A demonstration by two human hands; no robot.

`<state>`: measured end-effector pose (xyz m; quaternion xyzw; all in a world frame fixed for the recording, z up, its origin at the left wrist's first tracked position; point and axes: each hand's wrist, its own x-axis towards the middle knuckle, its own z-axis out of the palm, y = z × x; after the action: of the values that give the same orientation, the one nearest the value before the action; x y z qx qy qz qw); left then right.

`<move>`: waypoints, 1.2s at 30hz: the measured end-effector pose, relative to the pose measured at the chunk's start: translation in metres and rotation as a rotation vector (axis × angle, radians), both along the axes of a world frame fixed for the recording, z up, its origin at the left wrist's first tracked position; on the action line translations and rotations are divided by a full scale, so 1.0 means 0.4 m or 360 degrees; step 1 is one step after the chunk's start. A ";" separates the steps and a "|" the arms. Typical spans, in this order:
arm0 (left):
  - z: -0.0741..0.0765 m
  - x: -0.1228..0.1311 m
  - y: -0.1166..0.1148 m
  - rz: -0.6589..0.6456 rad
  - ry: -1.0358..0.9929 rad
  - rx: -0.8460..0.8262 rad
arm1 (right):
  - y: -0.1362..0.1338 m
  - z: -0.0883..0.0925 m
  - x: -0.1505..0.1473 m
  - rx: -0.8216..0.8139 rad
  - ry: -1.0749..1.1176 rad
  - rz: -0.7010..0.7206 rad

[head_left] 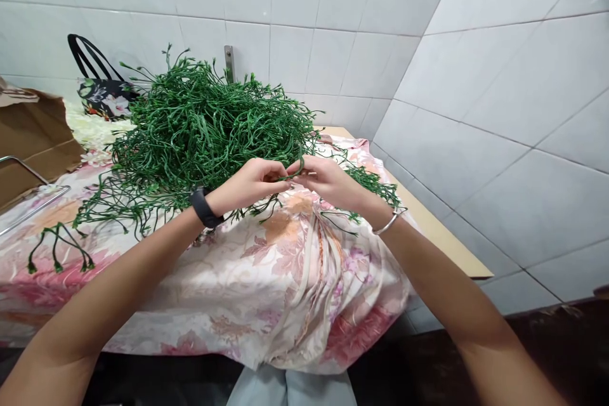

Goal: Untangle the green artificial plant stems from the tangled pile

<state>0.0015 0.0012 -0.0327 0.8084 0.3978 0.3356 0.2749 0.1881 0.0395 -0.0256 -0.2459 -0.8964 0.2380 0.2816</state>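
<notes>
Both of my hands meet over the table, just in front of a large heap of green plastic stems (pixel 204 120). My left hand (pixel 252 184), below a black wristband, pinches a thin green stem between thumb and fingers. My right hand (pixel 328 184), with a silver bangle at the wrist, holds the same stem, which loops up between the two hands. A smaller bunch of green stems (pixel 373 187) lies behind my right wrist. A few stems (pixel 59 250) rest apart on the cloth at the left.
A floral cloth (pixel 228 292) covers the table and bunches near its front right. At the left are a cardboard box (pixel 38 133), a metal rod frame (pixel 35 209), pale flowers (pixel 90 130) and a floral bag (pixel 107 98). Tiled walls (pixel 495 89) bound the back and right.
</notes>
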 end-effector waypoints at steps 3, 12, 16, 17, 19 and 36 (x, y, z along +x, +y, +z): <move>-0.008 0.008 0.000 0.0137 0.0123 0.0258 | -0.002 -0.001 0.000 0.0375 -0.0059 -0.0067; -0.002 0.029 -0.013 0.0251 -0.0046 0.0492 | -0.025 0.007 -0.004 0.0592 0.0025 -0.0296; -0.013 0.047 -0.015 0.0432 -0.0041 0.0609 | -0.039 0.005 -0.011 0.0663 -0.0069 -0.0522; -0.016 0.052 -0.015 0.0482 -0.0031 0.0645 | -0.043 0.005 -0.013 0.0672 -0.0083 -0.0554; -0.023 0.061 -0.016 0.0569 -0.0001 0.0721 | -0.050 0.003 -0.017 0.0676 -0.0091 -0.0591; 0.002 0.006 -0.018 0.0426 -0.0672 0.0213 | 0.087 0.058 0.137 0.0455 -0.0177 -0.0950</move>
<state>0.0039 -0.0062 -0.0320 0.6771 0.4119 0.5558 0.2509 0.2430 0.0743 -0.0022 -0.4682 -0.8232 0.0031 0.3211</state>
